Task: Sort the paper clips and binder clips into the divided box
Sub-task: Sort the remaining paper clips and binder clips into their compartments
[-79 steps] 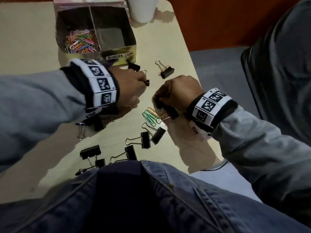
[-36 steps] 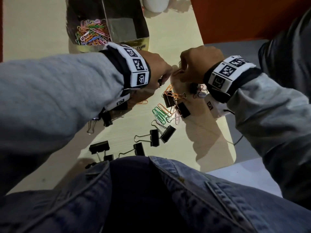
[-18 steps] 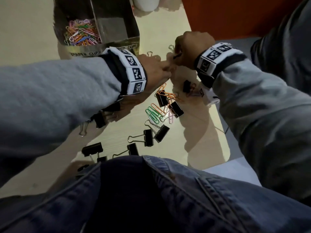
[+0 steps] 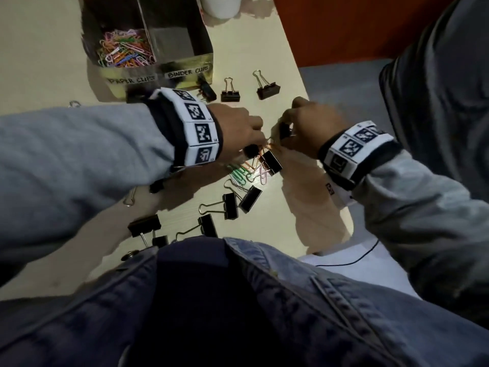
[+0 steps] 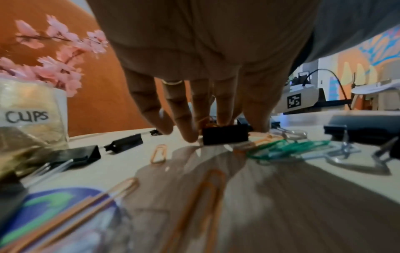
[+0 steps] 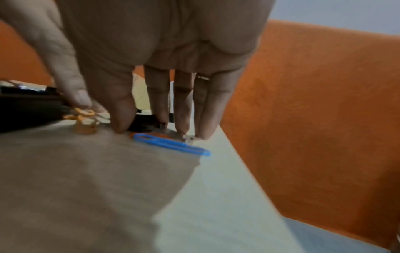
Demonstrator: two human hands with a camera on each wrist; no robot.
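Observation:
The divided box stands at the far side of the table; its left compartment holds colourful paper clips, and the one labelled binder clips looks bare. My left hand reaches down onto the mixed pile, fingertips pinching a black binder clip that sits on the table among orange and green paper clips. My right hand is just to its right, fingers curled round a small black binder clip, the thumb touching an orange paper clip. A blue paper clip lies by its fingertips.
Two binder clips lie before the box, several more nearer me. A white cup stands behind the box. The table edge runs close on the right, with an orange wall beyond. My denim jacket covers the near edge.
Both hands have come back from near the box to the mixed pile in the middle of the table, and now meet over it, each still holding a black clip.

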